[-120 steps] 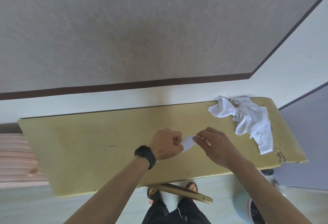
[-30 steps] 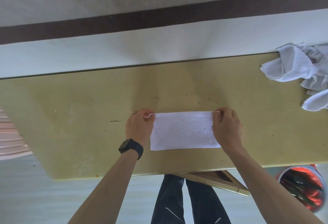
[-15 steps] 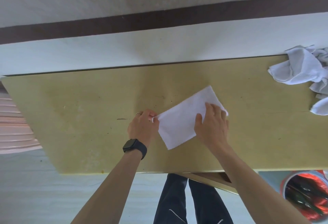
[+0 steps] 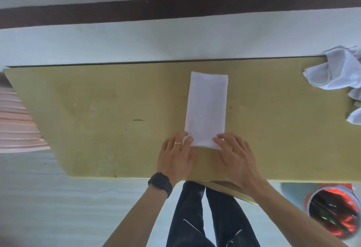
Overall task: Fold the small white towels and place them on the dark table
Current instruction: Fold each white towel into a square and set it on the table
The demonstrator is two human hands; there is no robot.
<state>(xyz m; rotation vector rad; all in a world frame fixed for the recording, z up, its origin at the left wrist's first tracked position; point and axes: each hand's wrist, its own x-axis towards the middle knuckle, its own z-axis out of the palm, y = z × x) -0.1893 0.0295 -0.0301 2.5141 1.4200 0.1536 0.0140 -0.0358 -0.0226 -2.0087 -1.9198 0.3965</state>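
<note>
A small white towel [image 4: 207,108] lies folded into a narrow strip on the yellowish table [image 4: 97,119], its long side running away from me. At the strip's near left corner, my left hand [image 4: 175,155] pinches the cloth, and the corner curls up over the fingertips. My right hand [image 4: 236,155] rests with straight fingers on the near right corner. A crumpled heap of more white towels [image 4: 336,70] sits at the table's far right edge, partly cut off by the frame.
The table's far edge meets a pale wall [image 4: 175,41] with a dark band. A pink ribbed object [image 4: 17,119] stands left of the table. On the floor at the lower right is a round bin with a red liner [image 4: 332,211]. My legs stand at the near edge.
The towel was turned from lying crosswise to pointing away from me. Both hands moved to its near end; the right hand came off the middle onto the near right corner.
</note>
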